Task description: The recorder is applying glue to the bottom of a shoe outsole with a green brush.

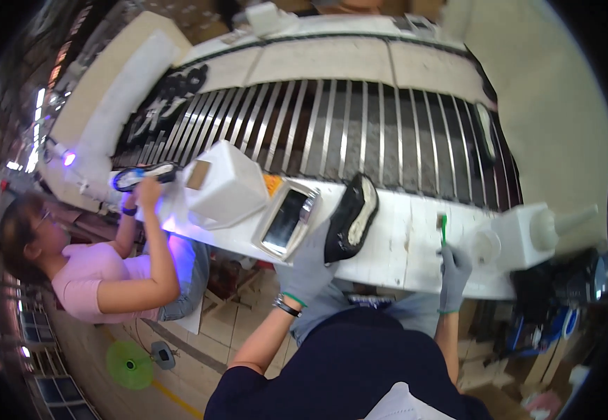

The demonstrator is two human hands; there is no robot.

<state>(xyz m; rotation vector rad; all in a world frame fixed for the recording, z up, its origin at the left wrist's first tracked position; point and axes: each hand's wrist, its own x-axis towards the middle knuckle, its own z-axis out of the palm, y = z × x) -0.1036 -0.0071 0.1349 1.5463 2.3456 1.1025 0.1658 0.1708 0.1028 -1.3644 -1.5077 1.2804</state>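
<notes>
My left hand (pixel 307 271), in a grey glove, is closed round one end of a black shoe upper (pixel 337 234). The shoe is tilted over the white bench, its pale underside (pixel 361 213) facing up and to the right. Further right, my gloved right hand (pixel 455 271) grips a green-handled brush (pixel 444 228), much like a toothbrush, with its head pointing away from me. The brush is apart from the shoe. A round white cup (pixel 487 246) stands just right of that hand.
Beyond the white bench (pixel 402 238) runs a metal-slat conveyor (pixel 346 129) carrying several black shoes (pixel 160 105). A shallow tray (pixel 267 218) and white box (pixel 227 185) stand left; a white jug (pixel 524 234) right. At far left, a co-worker (pixel 101 276) handles another shoe (pixel 132 178) under purple light.
</notes>
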